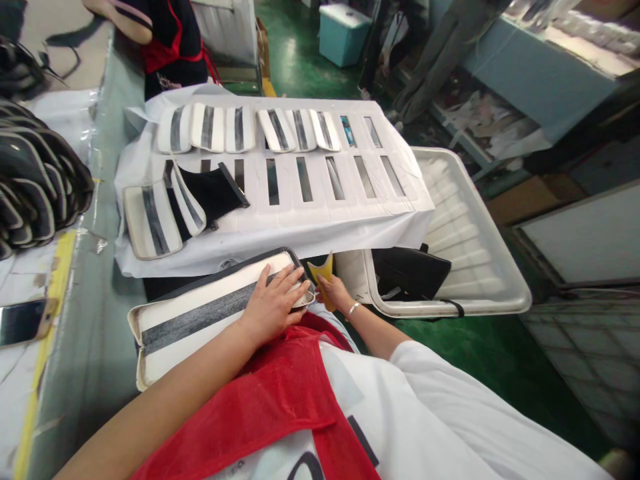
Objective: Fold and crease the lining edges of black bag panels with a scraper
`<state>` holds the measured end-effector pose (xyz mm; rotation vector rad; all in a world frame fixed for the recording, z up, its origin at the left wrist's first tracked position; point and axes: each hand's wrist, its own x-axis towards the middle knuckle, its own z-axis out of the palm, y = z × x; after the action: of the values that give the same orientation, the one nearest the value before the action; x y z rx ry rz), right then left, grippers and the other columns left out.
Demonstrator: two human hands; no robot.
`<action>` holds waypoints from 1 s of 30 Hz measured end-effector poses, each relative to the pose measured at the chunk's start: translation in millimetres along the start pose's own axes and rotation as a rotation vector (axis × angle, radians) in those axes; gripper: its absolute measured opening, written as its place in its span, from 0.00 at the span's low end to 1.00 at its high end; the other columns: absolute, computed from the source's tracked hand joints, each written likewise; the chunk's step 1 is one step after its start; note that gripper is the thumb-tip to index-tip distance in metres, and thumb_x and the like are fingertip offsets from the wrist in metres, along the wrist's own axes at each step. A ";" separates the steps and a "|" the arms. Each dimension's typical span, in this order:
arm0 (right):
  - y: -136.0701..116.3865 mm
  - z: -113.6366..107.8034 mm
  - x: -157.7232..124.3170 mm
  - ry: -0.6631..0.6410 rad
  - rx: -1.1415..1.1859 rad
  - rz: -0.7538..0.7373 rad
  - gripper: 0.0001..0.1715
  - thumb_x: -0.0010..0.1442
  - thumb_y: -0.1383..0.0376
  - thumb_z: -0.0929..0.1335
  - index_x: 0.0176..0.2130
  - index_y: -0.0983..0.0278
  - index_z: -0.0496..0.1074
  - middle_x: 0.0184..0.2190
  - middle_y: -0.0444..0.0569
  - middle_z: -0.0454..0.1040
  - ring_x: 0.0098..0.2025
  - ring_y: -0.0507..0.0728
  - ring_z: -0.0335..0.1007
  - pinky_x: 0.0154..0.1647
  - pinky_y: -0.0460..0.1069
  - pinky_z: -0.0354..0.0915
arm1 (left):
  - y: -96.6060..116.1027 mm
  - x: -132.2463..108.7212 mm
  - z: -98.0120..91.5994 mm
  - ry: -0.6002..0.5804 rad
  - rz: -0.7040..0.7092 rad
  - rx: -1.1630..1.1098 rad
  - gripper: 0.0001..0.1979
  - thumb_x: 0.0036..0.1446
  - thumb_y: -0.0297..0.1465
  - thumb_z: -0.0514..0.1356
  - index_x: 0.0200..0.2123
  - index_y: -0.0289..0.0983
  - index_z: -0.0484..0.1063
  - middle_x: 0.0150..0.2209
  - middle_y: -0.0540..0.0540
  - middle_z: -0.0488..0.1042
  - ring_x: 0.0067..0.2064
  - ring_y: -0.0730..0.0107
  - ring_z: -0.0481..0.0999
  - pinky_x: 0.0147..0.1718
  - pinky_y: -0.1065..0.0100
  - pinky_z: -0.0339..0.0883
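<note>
My left hand (275, 300) lies with spread fingers on the right end of a long cream panel (200, 353). A dark grey strip (210, 315) runs along the middle of this panel, and its edge is raised and rounded. My right hand (336, 293) is closed around a flat yellow piece (325, 270) with a curved-in top edge, just off the panel's right end. Its fingers are partly hidden. Beyond the panel, smaller cream pieces with grey strips (153, 220) and a black fabric flap (207, 193) rest on a white slotted board (320, 213).
A large white bin (500, 293) at the right holds a black item (415, 270). At the left, a workbench (80, 333) carries stacked dark pieces (40, 173) and a phone (27, 320). Another person (173, 40) is at the far left. A teal box (345, 40) sits on the green floor.
</note>
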<state>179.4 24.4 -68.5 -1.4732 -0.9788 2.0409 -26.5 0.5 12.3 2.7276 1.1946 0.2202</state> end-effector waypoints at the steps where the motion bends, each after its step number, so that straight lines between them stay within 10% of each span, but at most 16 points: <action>1: 1.6 -11.3 -8.8 0.072 -0.011 -0.005 0.16 0.65 0.55 0.61 0.43 0.66 0.65 0.22 0.40 0.67 0.19 0.46 0.63 0.20 0.42 0.63 | 0.1 -1.0 1.0 0.013 -0.019 -0.001 0.26 0.54 0.41 0.60 0.56 0.43 0.66 0.64 0.40 0.56 0.65 0.48 0.53 0.60 0.41 0.42; 4: -2.7 -42.6 -46.9 0.127 -0.101 0.015 0.19 0.57 0.54 0.68 0.41 0.65 0.65 0.21 0.41 0.70 0.18 0.49 0.66 0.17 0.43 0.64 | 0.6 -2.8 3.2 0.037 -0.052 -0.009 0.28 0.51 0.41 0.62 0.56 0.44 0.67 0.65 0.39 0.53 0.65 0.47 0.50 0.61 0.43 0.43; 9: -36.3 -50.3 -84.2 -0.309 -0.425 0.088 0.21 0.51 0.56 0.72 0.38 0.68 0.69 0.28 0.47 0.74 0.25 0.51 0.71 0.26 0.45 0.70 | 2.0 -4.2 3.5 0.041 -0.056 -0.021 0.26 0.53 0.40 0.60 0.56 0.42 0.67 0.60 0.38 0.62 0.63 0.49 0.55 0.61 0.44 0.44; 30: -61.2 -16.4 -27.9 -0.629 -0.565 0.116 0.23 0.60 0.49 0.63 0.38 0.68 0.64 0.19 0.43 0.69 0.15 0.49 0.64 0.14 0.43 0.59 | 1.0 -7.6 3.3 0.093 -0.063 -0.049 0.21 0.52 0.34 0.60 0.49 0.31 0.68 0.53 0.37 0.70 0.57 0.51 0.64 0.62 0.46 0.44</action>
<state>201.0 49.7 -7.8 -1.1363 -1.8786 2.5094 -30.3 -6.1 8.7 2.6595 1.2799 0.3676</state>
